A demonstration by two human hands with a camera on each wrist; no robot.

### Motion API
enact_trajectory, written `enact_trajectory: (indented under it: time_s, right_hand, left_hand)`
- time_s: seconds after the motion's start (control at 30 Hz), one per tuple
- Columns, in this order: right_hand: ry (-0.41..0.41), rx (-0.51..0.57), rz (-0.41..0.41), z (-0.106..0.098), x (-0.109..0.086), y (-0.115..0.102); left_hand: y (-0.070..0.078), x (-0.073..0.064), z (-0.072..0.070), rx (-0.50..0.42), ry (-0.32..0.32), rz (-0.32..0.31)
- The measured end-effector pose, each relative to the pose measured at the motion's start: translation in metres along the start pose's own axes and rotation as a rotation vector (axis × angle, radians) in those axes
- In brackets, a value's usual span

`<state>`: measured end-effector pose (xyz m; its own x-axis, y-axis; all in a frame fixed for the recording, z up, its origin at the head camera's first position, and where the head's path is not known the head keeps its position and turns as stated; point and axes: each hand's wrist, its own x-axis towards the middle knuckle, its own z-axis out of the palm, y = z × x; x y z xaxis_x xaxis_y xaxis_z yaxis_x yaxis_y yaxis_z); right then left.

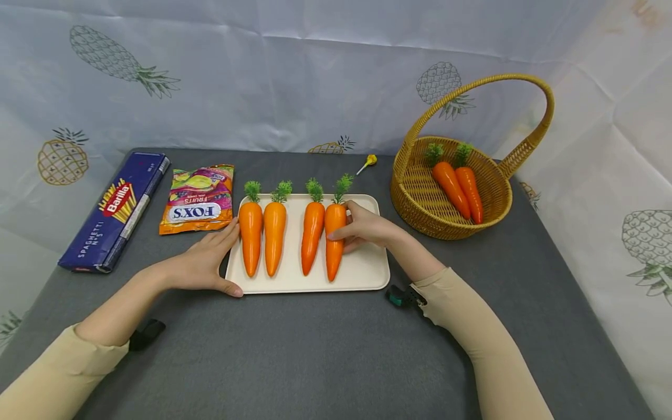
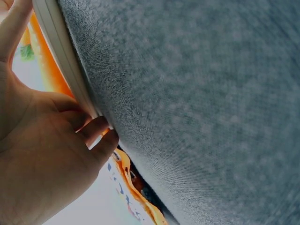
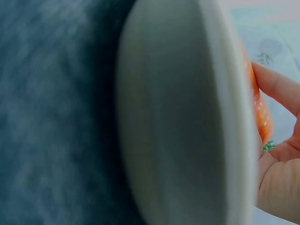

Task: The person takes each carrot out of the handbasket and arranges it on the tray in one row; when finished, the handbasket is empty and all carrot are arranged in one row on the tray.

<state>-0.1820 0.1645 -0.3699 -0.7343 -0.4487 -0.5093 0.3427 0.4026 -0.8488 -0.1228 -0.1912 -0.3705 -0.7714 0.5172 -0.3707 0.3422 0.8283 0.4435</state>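
The carrot (image 1: 333, 254) at the right end of the row lies on the cream tray (image 1: 367, 277), its long axis running far to near, the leafy top far and leaning slightly right, the tip pointing near. The right hand (image 1: 364, 226) grips it from the right, thumb across its upper side. Three more carrots (image 1: 275, 239) lie to its left, tops far, tips near. The left hand (image 1: 205, 262) is spread, fingers extended against the tray's left edge. Beneath is a dark grey tabletop (image 1: 315, 350); pale cloth (image 1: 325, 76) printed with pineapples hangs behind and at the sides. To the left are a blue spaghetti box (image 1: 115, 213) and a sweets bag (image 1: 196, 195); beyond the tray, a yellow lollipop (image 1: 370, 160); far right, a wicker basket (image 1: 433, 224) holding two carrots (image 1: 469, 189)
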Motion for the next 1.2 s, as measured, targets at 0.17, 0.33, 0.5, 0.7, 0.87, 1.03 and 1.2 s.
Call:
enact_trajectory:
  time_s: [0.17, 0.33, 0.5, 0.7, 0.87, 1.03, 1.2]
  right_hand:
    - [0.033, -0.016, -0.012, 0.003, 0.001, -0.001]
    - [0.053, -0.007, 0.012, 0.006, 0.004, -0.004]
    - [0.055, 0.022, 0.018, 0.009, 0.009, -0.007]
    - [0.056, 0.010, 0.026, 0.013, 0.013, -0.009]
    - [0.061, 0.009, 0.034, 0.016, 0.016, -0.010]
    - [0.075, 0.008, 0.032, 0.019, 0.016, -0.011]
    - [0.085, 0.011, 0.021, 0.021, 0.019, -0.010]
  left_hand:
    - [0.001, 0.000, -0.001, -0.002, -0.002, 0.001]
    - [0.001, 0.000, -0.001, -0.001, 0.000, 0.009]
    - [0.001, 0.000, -0.001, 0.004, 0.003, 0.014]
    - [0.001, -0.001, 0.000, 0.003, 0.002, 0.005]
    - [0.000, 0.000, -0.001, 0.001, -0.001, 0.012]
    - [-0.001, 0.000, -0.001, 0.003, 0.000, 0.012]
    - [-0.001, 0.000, 0.000, 0.003, -0.004, 0.000]
